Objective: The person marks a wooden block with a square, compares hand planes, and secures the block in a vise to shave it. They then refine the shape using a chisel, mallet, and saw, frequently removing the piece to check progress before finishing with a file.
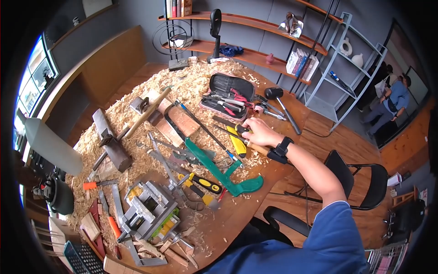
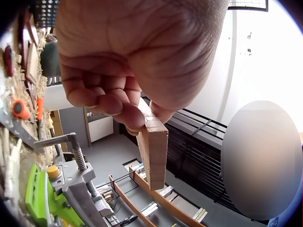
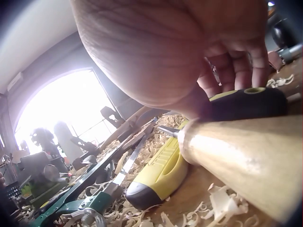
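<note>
My right fingers [image 3: 243,75] grip the black-yellow handle [image 3: 255,105], 1-2 o'clock from the vise [image 1: 148,208]; likely stiff, hold mid-grip. Left fingers [image 2: 125,116] pinch wood block [image 2: 156,151] end, at their 5 o'clock; probably light, rigid.

Grey walls [image 1: 141,13] back the curved wooden shelves [image 1: 246,21] (books [image 1: 300,64] aboard), with wooden flooring [image 1: 283,208] and a bright window [image 1: 33,86].

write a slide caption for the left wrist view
Left fingers pinch a wooden block, with a metal vise at the picture's lower left.
</note>
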`<state>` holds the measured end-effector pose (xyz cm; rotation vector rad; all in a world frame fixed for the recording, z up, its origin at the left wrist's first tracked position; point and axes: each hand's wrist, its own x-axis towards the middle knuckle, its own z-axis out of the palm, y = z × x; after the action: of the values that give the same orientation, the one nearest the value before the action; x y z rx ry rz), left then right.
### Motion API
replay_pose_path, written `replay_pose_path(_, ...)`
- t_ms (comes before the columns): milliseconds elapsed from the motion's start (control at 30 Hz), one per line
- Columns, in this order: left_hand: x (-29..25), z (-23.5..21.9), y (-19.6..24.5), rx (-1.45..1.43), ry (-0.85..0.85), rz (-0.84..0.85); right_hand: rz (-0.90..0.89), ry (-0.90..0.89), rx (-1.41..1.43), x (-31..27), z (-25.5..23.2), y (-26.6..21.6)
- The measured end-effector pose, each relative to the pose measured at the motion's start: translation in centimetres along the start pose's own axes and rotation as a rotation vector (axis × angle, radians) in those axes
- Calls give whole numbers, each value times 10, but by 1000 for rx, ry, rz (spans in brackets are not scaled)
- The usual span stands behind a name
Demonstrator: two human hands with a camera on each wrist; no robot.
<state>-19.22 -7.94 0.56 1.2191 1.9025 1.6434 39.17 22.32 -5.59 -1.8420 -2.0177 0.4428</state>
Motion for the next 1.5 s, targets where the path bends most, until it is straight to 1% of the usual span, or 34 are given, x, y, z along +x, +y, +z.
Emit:
replay_pose_path(67,1,4,2,-19,-11,-15,0,-10,41,3,2,8)
replay_pose_path(133,2,7,3,-33,-35,-4,-71,76,-3,-1,5,8)
replay_pose_path(167,1,7,2,14,2,1,-37,51,49,-4,2,7)
replay_pose_path(200,2,7,4,18,-16,10,-78,116,28,-8,-3,-2)
replay_pose_path(233,2,9,4,9,-1,15,-117,189,-8,-17,-14,-23)
replay_pose_path(267,2,10,6,-2,9,17,-141,223,-26,-23,-21,-34)
replay_pose_path(300,2,12,14,-2,-16,15,-151,208,-5,-30,-31,-49)
replay_pose_path(333,0,11,16,19,-6,7,-157,190,20,-40,-36,-64)
replay_pose_path(400,0,13,15,20,-23,-10,-269,77,50,-59,-37,-88)
replay_pose_path(433,-1,17,21,15,-30,-19,-294,17,126,-71,-32,-104)
replay_pose_path(467,0,19,22,23,-21,-17,-389,-86,57,-80,-29,-114)
replay_pose_path(533,1,23,23,1,-53,34,-334,-289,68,-99,-22,-138)
replay_pose_path(600,1,22,28,13,-62,44,-349,-351,-140,-111,-8,-150)
replay_pose_path(633,0,18,23,13,-56,49,-350,-336,-211,-115,1,-149)
replay_pose_path(667,0,13,15,14,-53,51,-355,-340,-208,-118,7,-151)
replay_pose_path(700,2,0,-13,-164,-9,53,-362,-294,-209,-119,11,-152)
replay_pose_path(733,-8,-15,-38,-161,-2,50,-369,-249,-210,-119,13,-153)
replay_pose_path(800,-7,-9,-24,-132,22,16,-367,-245,-198,-117,15,-154)
replay_pose_path(833,-5,-9,-22,-124,28,12,-375,-210,-190,-114,17,-151)
replay_pose_path(900,-4,-14,-18,-134,-97,-3,-378,-166,-184,-109,20,-145)
replay_pose_path(1000,-4,-18,-23,-175,-115,15,-414,-180,-158,-103,22,-144)
replay_pose_path(1033,-5,-4,-11,-102,-37,42,-430,-160,-102,-102,23,-150)
replay_pose_path(1067,-3,2,-3,-96,-25,43,-443,-162,-98,-99,25,-156)
replay_pose_path(1133,-2,7,8,-168,-122,55,-468,-121,-3,-97,31,-169)
replay_pose_path(1167,-1,2,8,-166,-157,22,-481,-116,-11,-95,32,-176)
replay_pose_path(1200,-1,-5,6,-138,-187,56,-492,-136,-62,-94,33,-182)
replay_pose_path(1267,-4,1,5,-103,-78,102,-514,-75,-73,-91,41,-188)
replay_pose_path(1300,-2,5,6,-96,-73,94,-507,-87,-76,-89,40,-189)
replay_pose_path(1333,-1,4,7,-66,-53,133,-501,-109,-73,-89,39,-191)
replay_pose_path(1400,-6,-11,12,-60,-55,55,-550,-66,-68,-90,41,-193)
replay_pose_path(1467,-6,-16,6,-104,-32,76,-559,-104,-12,-94,39,-203)
replay_pose_path(1500,-6,-16,9,-69,-13,76,-579,-150,36,-98,39,-206)
